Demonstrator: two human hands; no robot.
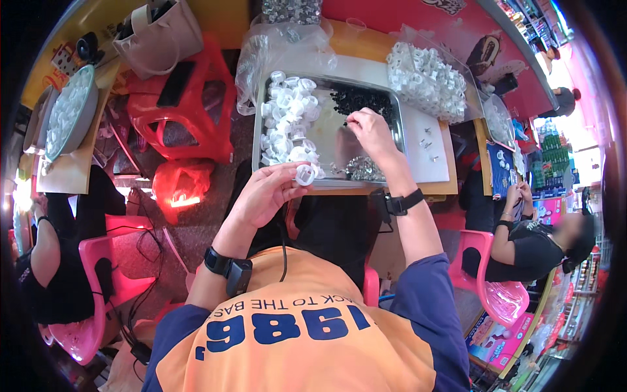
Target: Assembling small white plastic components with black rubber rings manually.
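My left hand [274,188] pinches a small round white plastic part [305,174] at the front left of a metal tray [334,185]. Beside it, a heap of similar white plastic parts [287,117] fills the tray's left side. Over the tray's right half is my right hand [372,132], with thumb and forefinger closed at the edge of a pile of small black parts [359,99]. Whatever lies between those fingertips is too small to make out. Small shiny metal pieces [364,168] are gathered at the tray's front right.
Right of the tray, a clear bag of white parts [428,81] rests on a white board [428,144] with a few loose metal pieces. A red stool [176,121] holding a phone [176,83] and handbag [160,39] stands left. Other people [542,242] sit at both sides.
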